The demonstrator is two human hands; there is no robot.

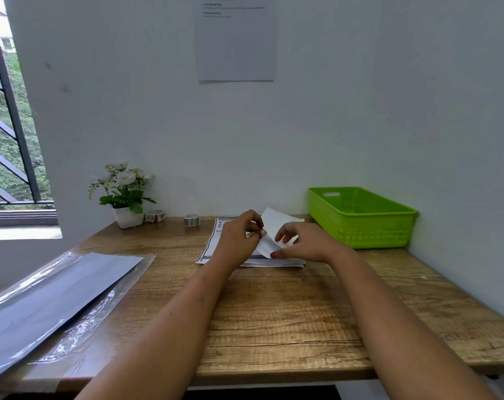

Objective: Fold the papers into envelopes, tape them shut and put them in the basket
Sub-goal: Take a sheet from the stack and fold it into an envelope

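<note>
Partly hidden paper [275, 226], left hand [239, 238] and right hand [305, 245] pinching, fold unclear.

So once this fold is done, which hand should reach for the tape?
Probably the left hand. Both tape rolls sit on the table to its left, near the flower pot, while the right hand is on the basket side, pinning the paper.

A white-potted plant with white flowers [123, 194] sits at the wooden table's [274, 313] back-left corner, grey plastic-wrapped sheets [51, 295] lying front-left.
</note>
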